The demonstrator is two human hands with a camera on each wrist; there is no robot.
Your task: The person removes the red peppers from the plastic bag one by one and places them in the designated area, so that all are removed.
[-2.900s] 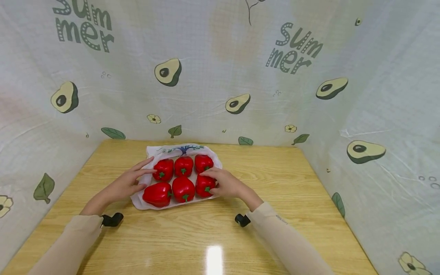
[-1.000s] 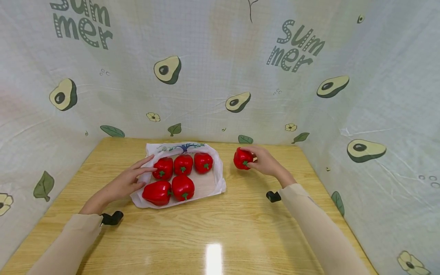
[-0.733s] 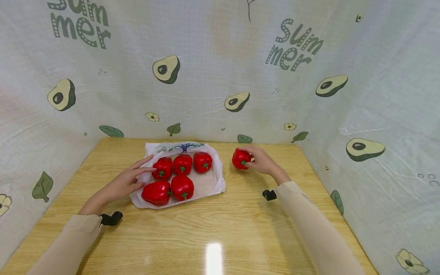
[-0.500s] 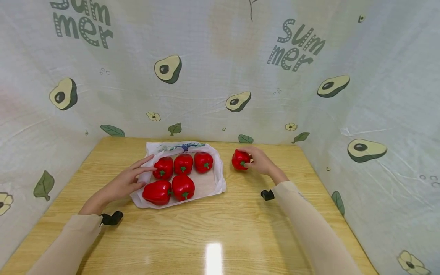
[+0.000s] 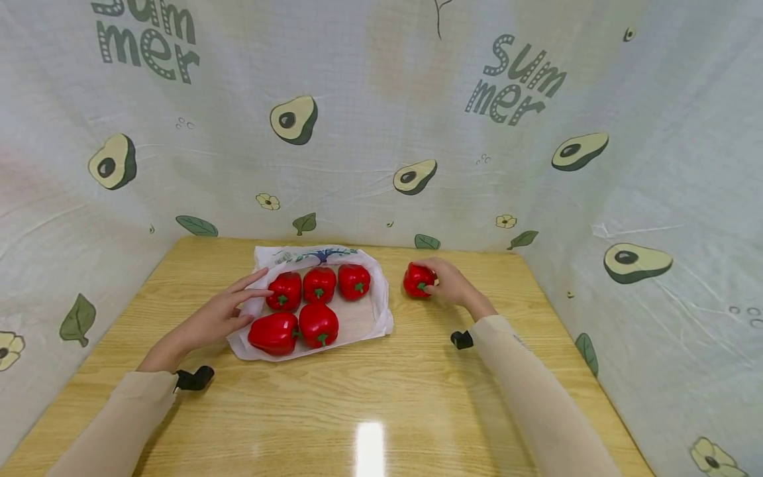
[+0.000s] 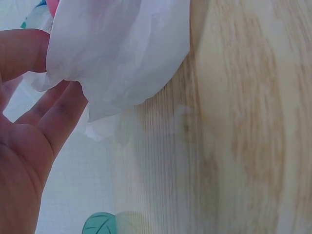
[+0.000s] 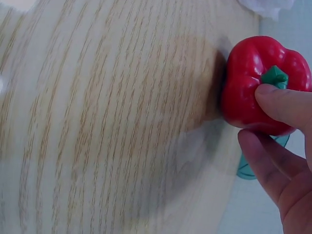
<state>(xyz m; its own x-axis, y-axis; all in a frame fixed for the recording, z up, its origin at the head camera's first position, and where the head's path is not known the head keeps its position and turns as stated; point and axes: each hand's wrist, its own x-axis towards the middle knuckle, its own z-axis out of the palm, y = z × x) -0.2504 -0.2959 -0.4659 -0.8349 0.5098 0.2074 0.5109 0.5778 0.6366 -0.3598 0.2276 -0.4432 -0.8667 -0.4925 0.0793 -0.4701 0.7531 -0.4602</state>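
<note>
A white paper-lined container (image 5: 381, 321) with a printed tree on its back flap holds several red bell peppers (image 5: 318, 324) with green stems. Its front right spot shows bare bottom. My left hand (image 5: 217, 321) reaches over the container's left rim, fingers straight and spread, near the back left pepper. Seen from the left wrist, its fingertips pass behind the white paper (image 6: 122, 53). To the right of the container, my right hand (image 5: 450, 283) holds a single red bell pepper (image 5: 417, 281) low at the tabletop. The right wrist view shows the thumb beside its green stem (image 7: 274, 77).
The wooden table (image 5: 334, 411) runs up to a hanging cloth (image 5: 357, 132) printed with avocados and leaves, which encloses the back and both sides. Black camera mounts (image 5: 195, 379) sit at both wrists.
My right hand has taken the front right bell pepper out of the container to the table's right side, lately edging slightly lower. The left hand has stayed at the container's left rim.
</note>
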